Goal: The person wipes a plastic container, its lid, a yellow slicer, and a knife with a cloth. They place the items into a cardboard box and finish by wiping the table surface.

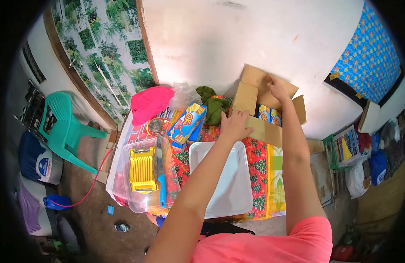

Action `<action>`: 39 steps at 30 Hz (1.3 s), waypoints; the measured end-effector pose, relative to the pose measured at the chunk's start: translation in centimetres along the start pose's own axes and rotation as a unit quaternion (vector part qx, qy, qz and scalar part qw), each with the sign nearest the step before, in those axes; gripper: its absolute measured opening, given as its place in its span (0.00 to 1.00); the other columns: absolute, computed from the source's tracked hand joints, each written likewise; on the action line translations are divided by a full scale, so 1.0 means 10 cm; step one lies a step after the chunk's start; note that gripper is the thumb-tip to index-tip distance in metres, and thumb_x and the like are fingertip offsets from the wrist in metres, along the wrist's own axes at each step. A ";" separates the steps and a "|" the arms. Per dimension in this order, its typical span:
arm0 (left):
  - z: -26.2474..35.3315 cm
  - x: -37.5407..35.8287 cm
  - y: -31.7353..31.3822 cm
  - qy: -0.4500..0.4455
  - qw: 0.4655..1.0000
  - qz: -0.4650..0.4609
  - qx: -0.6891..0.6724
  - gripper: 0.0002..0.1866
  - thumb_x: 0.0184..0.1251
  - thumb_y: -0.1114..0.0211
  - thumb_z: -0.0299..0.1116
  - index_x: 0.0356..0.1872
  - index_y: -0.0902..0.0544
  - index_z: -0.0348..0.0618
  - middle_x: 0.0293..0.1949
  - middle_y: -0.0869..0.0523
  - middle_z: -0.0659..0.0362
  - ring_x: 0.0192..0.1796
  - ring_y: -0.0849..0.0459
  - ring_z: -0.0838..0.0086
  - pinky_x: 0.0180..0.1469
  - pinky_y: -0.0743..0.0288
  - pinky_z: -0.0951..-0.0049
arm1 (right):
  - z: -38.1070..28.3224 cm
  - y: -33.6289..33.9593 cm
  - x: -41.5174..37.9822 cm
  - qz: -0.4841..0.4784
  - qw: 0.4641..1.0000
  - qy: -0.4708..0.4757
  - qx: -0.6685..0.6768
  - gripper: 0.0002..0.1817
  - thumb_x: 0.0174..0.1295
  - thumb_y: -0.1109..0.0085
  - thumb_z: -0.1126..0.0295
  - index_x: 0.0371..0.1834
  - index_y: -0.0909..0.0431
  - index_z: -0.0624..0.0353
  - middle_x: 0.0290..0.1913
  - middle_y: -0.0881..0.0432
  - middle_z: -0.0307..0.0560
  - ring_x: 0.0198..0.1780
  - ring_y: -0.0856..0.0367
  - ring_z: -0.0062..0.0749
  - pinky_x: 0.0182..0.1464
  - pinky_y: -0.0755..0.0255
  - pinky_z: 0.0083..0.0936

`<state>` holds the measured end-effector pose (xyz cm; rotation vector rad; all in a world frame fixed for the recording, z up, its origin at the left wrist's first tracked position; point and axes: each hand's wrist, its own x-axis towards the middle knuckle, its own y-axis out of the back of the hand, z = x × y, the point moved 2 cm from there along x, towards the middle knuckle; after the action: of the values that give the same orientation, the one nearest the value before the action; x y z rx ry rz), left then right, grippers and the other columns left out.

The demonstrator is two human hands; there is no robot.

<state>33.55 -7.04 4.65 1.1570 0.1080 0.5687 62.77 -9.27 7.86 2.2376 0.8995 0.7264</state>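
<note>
An opened cardboard box (268,132) stands at the back right of the table, with blue-and-yellow packets (269,115) inside. My left hand (234,127) rests at its front left flap, fingers spread and thumb apart. In front of the rear flap is my right hand (278,89), its fingers bent together; whatever they may hold is too small to make out. Below my left hand lies a white tray (226,184). Left of it sit blue-and-yellow "OK" boxes (187,124), one on top of another.
A clear plastic container (141,201) carries a yellow slicer (143,170) and a blue-handled knife (162,188). Nearby are a metal strainer (155,126), pink cloth (150,104) and green cloth (215,109). A green chair (64,127) stands left; a wall rises behind the table.
</note>
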 end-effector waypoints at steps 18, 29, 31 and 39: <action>-0.03 -0.17 0.15 -0.025 0.994 -0.109 0.010 0.58 0.36 0.24 0.63 0.72 0.40 0.53 0.75 0.42 0.63 0.77 0.49 0.69 0.67 0.60 0.21 | -0.30 0.75 -1.19 0.184 0.898 -0.205 -0.343 0.26 0.59 0.38 0.58 0.55 0.35 0.60 0.47 0.18 0.63 0.47 0.17 0.56 0.47 0.23 0.44; -0.07 -0.12 0.03 -0.016 0.993 -0.109 0.044 0.53 0.39 0.21 0.48 0.72 0.40 0.58 0.75 0.42 0.69 0.77 0.48 0.70 0.67 0.55 0.22 | 0.00 0.64 -0.28 0.093 0.925 -0.366 -0.051 0.45 0.59 0.40 0.43 0.61 0.47 0.73 0.37 0.18 0.64 0.47 0.16 0.53 0.46 0.21 0.55; -0.06 -0.11 0.05 -0.012 0.994 -0.106 0.032 0.50 0.42 0.22 0.45 0.71 0.38 0.56 0.75 0.41 0.69 0.77 0.48 0.72 0.67 0.54 0.22 | 0.10 0.31 -0.30 0.048 0.920 -0.389 0.018 0.50 0.59 0.40 0.42 0.66 0.55 0.71 0.41 0.18 0.65 0.50 0.17 0.51 0.44 0.20 0.52; -0.18 -0.27 0.08 -0.039 0.997 0.060 0.022 0.40 0.51 0.26 0.42 0.67 0.35 0.51 0.69 0.33 0.58 0.75 0.42 0.64 0.67 0.46 0.33 | 0.04 0.23 -0.83 0.021 0.995 -0.066 0.070 0.38 0.63 0.40 0.47 0.68 0.38 0.61 0.53 0.19 0.59 0.48 0.18 0.37 0.45 0.24 0.31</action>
<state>30.25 -6.61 4.08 1.2330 -0.0169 0.6281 58.81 -16.92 7.06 2.4040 0.8642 0.5413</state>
